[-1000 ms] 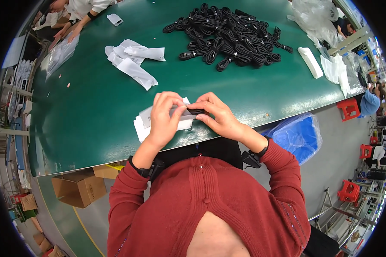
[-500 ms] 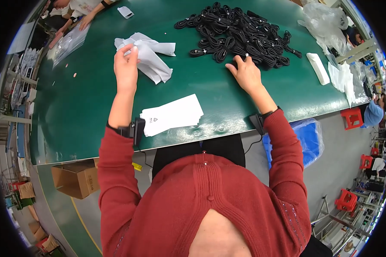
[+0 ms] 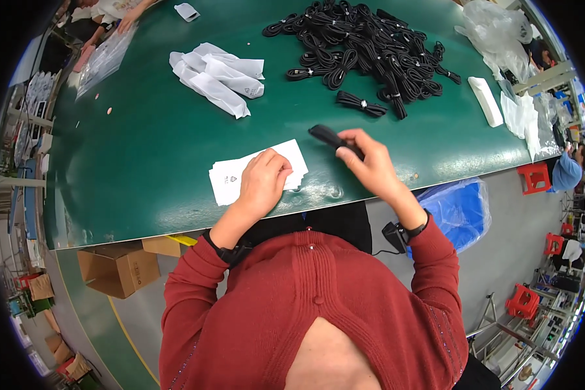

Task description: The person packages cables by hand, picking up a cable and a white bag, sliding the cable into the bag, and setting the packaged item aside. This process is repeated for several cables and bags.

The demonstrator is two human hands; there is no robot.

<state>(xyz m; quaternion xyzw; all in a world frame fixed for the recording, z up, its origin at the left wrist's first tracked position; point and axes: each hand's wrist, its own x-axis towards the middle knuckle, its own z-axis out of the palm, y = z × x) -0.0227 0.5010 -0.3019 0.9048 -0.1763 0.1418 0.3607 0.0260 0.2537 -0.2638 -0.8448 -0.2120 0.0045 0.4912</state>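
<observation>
A bundle of black cable (image 3: 324, 134) is held above the bench (image 3: 136, 156), near the middle of its near edge, gripped at one end between the thumb and fingers of the right hand (image 3: 369, 162). Just left of it, the left hand (image 3: 263, 181) rests over a stack of flat white sleeves (image 3: 293, 156) close to that near edge; its fingers are bent, and whether they pinch a sleeve I cannot tell. Farther in lies a single cable bundle (image 3: 352, 101), just on the near side of a large pile of black cables (image 3: 370, 55) toward the far edge. Left of the pile, several white packets (image 3: 218, 71) overlap. Toward the bench's right end lie a long white packet (image 3: 485, 102) and crumpled clear plastic (image 3: 494, 29).
</observation>
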